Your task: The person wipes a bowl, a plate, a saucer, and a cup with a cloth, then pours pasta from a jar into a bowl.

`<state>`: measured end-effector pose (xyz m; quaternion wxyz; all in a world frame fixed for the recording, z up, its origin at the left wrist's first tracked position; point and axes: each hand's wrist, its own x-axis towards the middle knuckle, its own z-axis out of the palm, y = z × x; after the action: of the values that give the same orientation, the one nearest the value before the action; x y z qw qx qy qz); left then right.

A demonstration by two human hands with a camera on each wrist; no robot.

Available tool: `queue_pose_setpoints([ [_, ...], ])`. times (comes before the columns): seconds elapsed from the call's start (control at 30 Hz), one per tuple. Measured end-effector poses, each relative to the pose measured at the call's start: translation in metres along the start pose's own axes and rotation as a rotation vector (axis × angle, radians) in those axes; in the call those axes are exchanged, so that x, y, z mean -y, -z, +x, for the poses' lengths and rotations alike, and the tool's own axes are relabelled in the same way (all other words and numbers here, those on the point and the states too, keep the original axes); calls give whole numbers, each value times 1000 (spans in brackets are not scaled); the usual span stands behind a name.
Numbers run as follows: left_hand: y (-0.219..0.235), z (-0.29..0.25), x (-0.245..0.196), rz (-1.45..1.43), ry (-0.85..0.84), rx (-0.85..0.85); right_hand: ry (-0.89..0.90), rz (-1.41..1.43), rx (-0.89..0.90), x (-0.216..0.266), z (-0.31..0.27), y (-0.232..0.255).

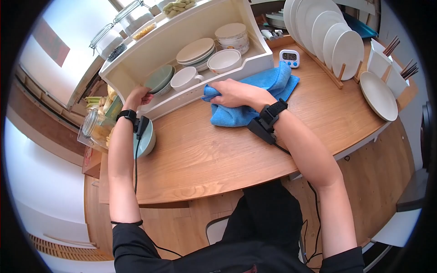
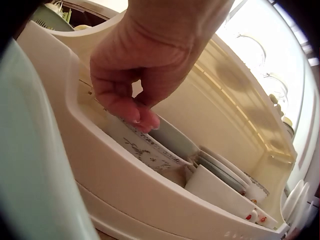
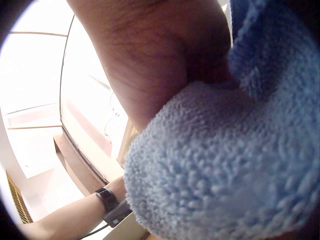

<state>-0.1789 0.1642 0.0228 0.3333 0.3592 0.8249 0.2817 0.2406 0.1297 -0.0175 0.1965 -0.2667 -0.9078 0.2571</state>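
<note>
At the left end of the cream shelf, my left hand (image 1: 139,97) pinches with curled fingers at the rim of a grey-green bowl (image 1: 159,80). In the left wrist view, the fingertips (image 2: 148,121) overlap that bowl's edge, just above a white bowl with a printed pattern (image 2: 142,150). My right hand (image 1: 239,93) grips a blue towel (image 1: 232,116) in front of the shelf. A bunched end of the towel sticks out past its fingers, and the rest drapes over the table. The towel covers most of the fingers in the right wrist view.
The cream shelf (image 1: 186,98) also holds a white cup (image 1: 184,78), stacked plates (image 1: 195,50) and bowls. A light green bowl (image 1: 145,139) stands beside the left forearm. At the right are a timer (image 1: 289,58), a rack with white plates (image 1: 346,54) and a leaning plate (image 1: 378,95).
</note>
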Motion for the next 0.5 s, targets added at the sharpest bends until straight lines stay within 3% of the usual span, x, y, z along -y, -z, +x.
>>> queue_pose_setpoints([
  [0.2,6,-15,-2,-106,-121,-72,-48,17,-7,4,-2,2],
  [0.37,7,-20,-3,-219,-90,35,-34,15,-10,10,-5,5],
  [0.5,-1,-40,-9,-166,-175,-25,-45,19,0,12,-7,8],
])
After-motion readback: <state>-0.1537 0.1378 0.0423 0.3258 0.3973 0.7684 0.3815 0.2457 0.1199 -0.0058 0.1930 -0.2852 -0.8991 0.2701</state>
